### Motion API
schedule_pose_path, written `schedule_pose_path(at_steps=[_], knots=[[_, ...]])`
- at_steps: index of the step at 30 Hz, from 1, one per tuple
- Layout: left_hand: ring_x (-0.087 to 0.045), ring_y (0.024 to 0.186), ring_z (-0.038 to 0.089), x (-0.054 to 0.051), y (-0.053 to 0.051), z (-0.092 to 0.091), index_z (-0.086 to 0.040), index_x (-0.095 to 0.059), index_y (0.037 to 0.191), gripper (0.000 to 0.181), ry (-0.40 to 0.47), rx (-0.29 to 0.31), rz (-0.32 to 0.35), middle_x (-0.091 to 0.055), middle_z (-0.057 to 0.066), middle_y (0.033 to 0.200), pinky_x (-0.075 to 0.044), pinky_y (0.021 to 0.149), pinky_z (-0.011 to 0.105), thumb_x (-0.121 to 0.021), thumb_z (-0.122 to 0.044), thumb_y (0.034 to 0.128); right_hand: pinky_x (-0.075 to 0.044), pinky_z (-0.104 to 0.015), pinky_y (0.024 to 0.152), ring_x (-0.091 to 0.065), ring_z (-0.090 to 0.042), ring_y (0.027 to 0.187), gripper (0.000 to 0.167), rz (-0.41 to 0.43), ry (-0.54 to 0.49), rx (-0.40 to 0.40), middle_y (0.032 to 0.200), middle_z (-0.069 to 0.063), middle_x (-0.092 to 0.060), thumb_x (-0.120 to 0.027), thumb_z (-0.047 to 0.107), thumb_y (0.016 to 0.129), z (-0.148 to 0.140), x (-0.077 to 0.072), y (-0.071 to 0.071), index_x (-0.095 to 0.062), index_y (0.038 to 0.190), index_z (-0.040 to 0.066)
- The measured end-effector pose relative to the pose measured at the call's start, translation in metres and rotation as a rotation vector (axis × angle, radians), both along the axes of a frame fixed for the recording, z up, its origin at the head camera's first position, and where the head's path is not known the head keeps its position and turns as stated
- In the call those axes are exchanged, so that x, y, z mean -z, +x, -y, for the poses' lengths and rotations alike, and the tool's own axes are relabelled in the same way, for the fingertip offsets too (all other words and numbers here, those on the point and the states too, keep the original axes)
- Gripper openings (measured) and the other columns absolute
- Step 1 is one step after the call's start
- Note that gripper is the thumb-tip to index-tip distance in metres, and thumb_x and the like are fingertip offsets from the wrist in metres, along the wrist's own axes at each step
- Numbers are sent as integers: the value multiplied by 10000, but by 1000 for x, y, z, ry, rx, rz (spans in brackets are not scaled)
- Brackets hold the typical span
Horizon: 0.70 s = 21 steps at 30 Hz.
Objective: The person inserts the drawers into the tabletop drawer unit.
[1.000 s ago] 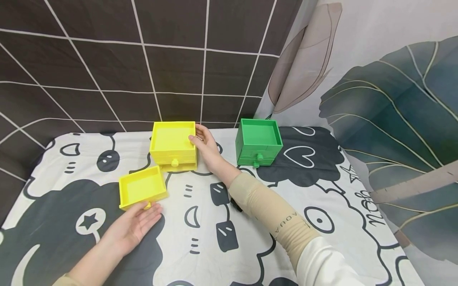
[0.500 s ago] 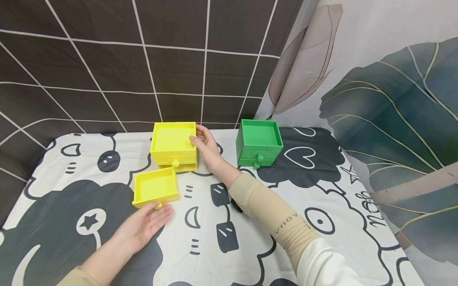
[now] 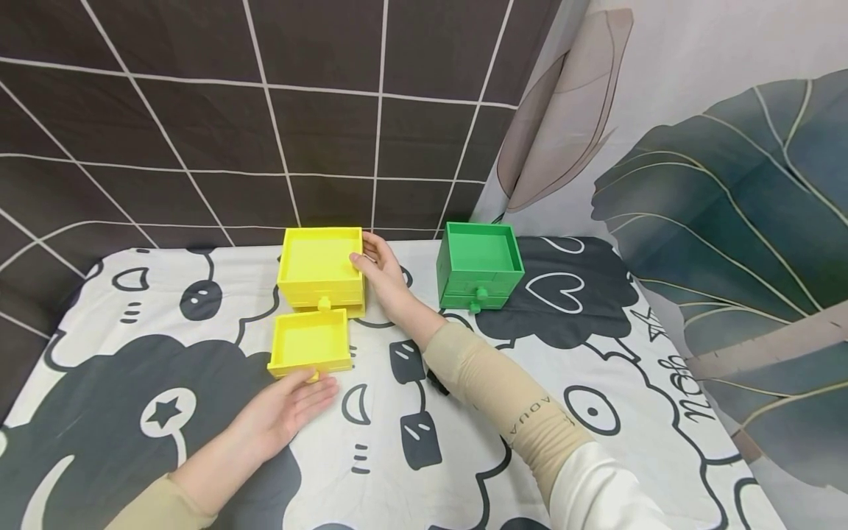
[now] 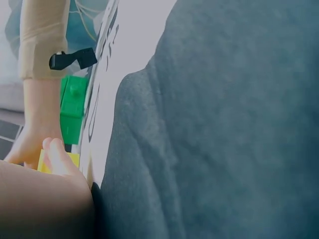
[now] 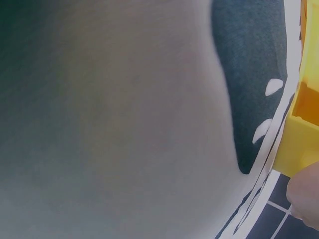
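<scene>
A yellow mini drawer cabinet [image 3: 321, 254] stands at the back of the cloth in the head view, with an open-topped tray and a round knob on its front. My right hand [image 3: 384, 274] holds its right side, thumb at the top edge and fingers behind. Just in front of it is a loose yellow drawer [image 3: 310, 340], its far edge close to the cabinet's lower opening. My left hand [image 3: 291, 411] pinches that drawer's knob at the near side, palm turned up. Whether the drawer touches the cloth I cannot tell. In the left wrist view the drawer is mostly hidden.
A green drawer cabinet [image 3: 480, 265] with two knobs stands to the right of the yellow one. Black-and-white patterned cloth [image 3: 517, 471] covers the table. A dark grid-patterned curtain [image 3: 331, 132] hangs behind, and a leaf-patterned one [image 3: 722, 221] at the right.
My left hand has moved the yellow drawer to the right and turned it straighter, so it now sits in front of the yellow cabinet. The right hand has stayed in place.
</scene>
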<state>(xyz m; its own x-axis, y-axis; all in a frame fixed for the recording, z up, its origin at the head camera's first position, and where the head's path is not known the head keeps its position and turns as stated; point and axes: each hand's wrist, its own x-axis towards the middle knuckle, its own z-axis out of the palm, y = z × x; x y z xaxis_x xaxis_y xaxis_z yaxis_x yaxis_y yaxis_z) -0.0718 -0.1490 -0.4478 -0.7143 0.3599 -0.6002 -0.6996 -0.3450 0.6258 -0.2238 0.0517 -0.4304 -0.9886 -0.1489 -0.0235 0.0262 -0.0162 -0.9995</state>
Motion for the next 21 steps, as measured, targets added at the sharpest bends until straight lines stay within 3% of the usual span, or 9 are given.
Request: schedule_pose_path(at_steps=[21], knots=[[-771,970,86,-4,-6,-18,97,-406,1439,415,-8,28,-27,-777,-2,1024,-643,955,247,-456,-175,1129,-393,-432,1298,-445,-284,1491,594,24,7,13,1617,-114,-461,-591,178,1050,1,-1,0,-384,1602,102]])
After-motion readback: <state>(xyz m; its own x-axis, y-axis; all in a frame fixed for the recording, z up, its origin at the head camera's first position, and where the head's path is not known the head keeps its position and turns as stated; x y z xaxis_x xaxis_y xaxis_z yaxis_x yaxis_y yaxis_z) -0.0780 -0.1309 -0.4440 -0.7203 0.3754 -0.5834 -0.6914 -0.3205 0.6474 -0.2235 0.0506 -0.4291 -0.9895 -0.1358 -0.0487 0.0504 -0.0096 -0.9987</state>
